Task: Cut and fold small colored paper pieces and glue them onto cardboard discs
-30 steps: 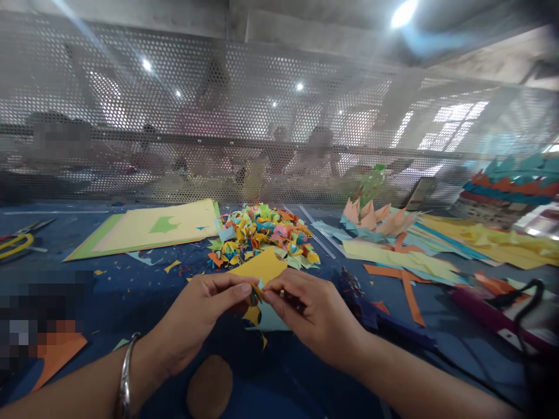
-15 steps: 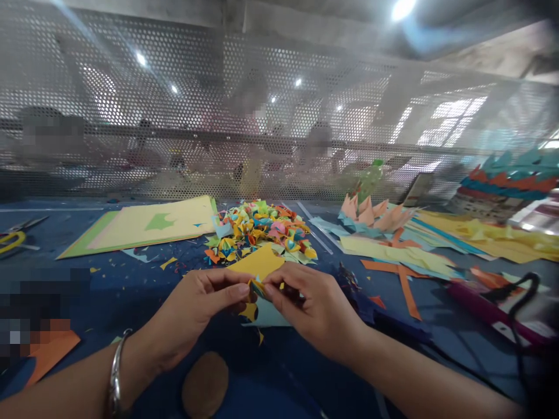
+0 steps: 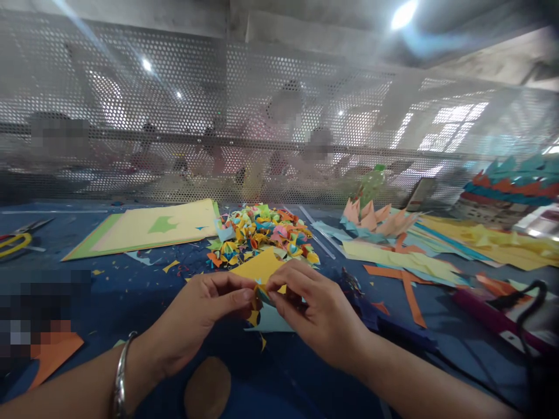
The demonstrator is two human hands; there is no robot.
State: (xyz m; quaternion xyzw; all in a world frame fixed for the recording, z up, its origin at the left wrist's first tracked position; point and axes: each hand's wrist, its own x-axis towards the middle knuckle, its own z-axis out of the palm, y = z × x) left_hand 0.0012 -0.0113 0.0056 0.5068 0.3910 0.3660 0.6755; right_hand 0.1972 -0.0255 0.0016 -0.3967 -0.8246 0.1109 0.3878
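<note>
My left hand [image 3: 205,317] and my right hand [image 3: 312,308] meet at their fingertips over the blue table [image 3: 131,291]. Both pinch one small folded paper piece [image 3: 258,291], yellow with a bit of blue. A metal bangle [image 3: 121,378] circles my left wrist. Just beyond the fingers lies a yellow paper sheet [image 3: 257,266], and under the hands a pale blue scrap [image 3: 271,320]. Behind them is a heap of several small folded coloured paper pieces [image 3: 262,233].
A stack of yellow and green sheets [image 3: 144,230] lies at the left, yellow-handled scissors [image 3: 17,241] farther left. Paper strips and cut sheets [image 3: 414,262] spread to the right, with a dark tool and black cable [image 3: 506,314]. A perforated metal screen [image 3: 262,116] closes the table's far side.
Both hands stay together on the small paper piece; the fingers have shifted slightly on it. The view has wobbled a little.
</note>
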